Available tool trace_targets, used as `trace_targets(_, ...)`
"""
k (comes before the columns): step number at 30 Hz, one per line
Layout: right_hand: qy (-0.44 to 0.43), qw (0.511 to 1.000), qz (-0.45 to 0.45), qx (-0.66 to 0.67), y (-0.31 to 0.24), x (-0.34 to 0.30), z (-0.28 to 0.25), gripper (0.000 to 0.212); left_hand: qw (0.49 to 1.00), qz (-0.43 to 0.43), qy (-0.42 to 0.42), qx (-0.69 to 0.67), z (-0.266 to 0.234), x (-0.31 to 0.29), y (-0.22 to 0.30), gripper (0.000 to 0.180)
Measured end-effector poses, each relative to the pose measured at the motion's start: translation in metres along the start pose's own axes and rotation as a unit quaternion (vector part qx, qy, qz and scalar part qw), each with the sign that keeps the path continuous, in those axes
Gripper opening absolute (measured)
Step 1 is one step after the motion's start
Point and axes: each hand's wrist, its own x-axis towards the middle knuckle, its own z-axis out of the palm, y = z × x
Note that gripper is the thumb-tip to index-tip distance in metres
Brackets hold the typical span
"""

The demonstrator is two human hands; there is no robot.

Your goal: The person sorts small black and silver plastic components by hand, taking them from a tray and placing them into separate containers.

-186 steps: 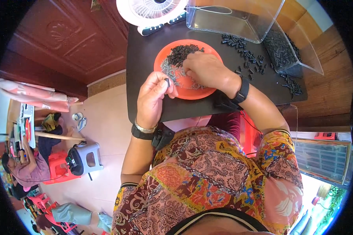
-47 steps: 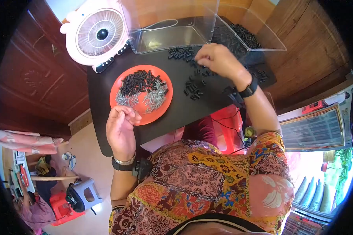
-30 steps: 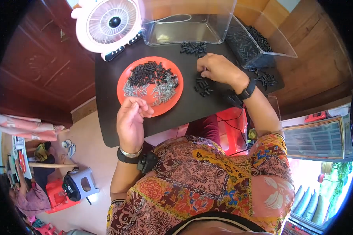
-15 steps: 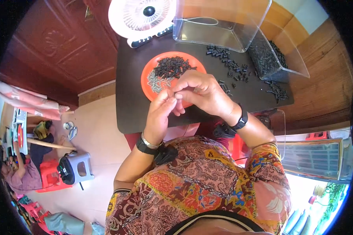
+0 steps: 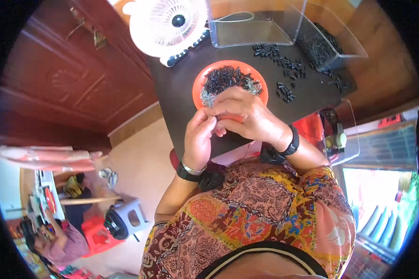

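My left hand point(image 5: 199, 139) and my right hand point(image 5: 251, 118) meet fingertip to fingertip over the near edge of an orange-red plate point(image 5: 198, 86). Both are closed in a pinch; whatever sits between the fingers is too small and covered to make out. Small black tube-shaped pieces point(image 5: 221, 79) lie heaped on the plate. Beside them are thin silvery metal pieces point(image 5: 206, 98), partly behind my right hand. More black pieces point(image 5: 286, 92) are scattered on the dark table point(image 5: 177, 100) to the right.
A white fan point(image 5: 172, 28) stands at the table's far left. Behind the plate is a transparent box point(image 5: 251, 45); another transparent bin point(image 5: 333, 58) at the right holds many black pieces. Across the room at left, another person point(image 5: 63, 239) sits near a red stool point(image 5: 100, 235) and a grey stool point(image 5: 134, 217).
My view has turned, so the plate and table appear farther right and tilted. Both hands stay pinched together, with my right fingers slightly more curled over.
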Motion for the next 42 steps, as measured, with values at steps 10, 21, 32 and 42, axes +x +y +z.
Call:
trace_targets(10, -0.149, 0.924, 0.093, -0.34, 0.053, -0.016, -0.02, 0.015, 0.995, 0.001, -0.066, -0.07, -0.012, 0.015, 0.016, 0.022)
trace_targets(21, -0.155, 0.951, 0.038, -0.264, 0.079, -0.016, -0.02, 0.009, 0.996, 0.055, -0.021, -0.063, 0.015, 0.017, 0.014, 0.02)
trace_targets(32, -0.142, 0.966, 0.002, -0.216, 0.092, -0.004, -0.028, 0.011, 0.993, 0.08, 0.077, -0.036, 0.015, -0.015, 0.0, 0.017)
trace_targets(42, -0.201, 0.963, -0.041, -0.175, 0.083, -0.003, 0.001, 0.008, 0.993, 0.048, 0.101, -0.029, 0.014, -0.014, -0.002, 0.017)
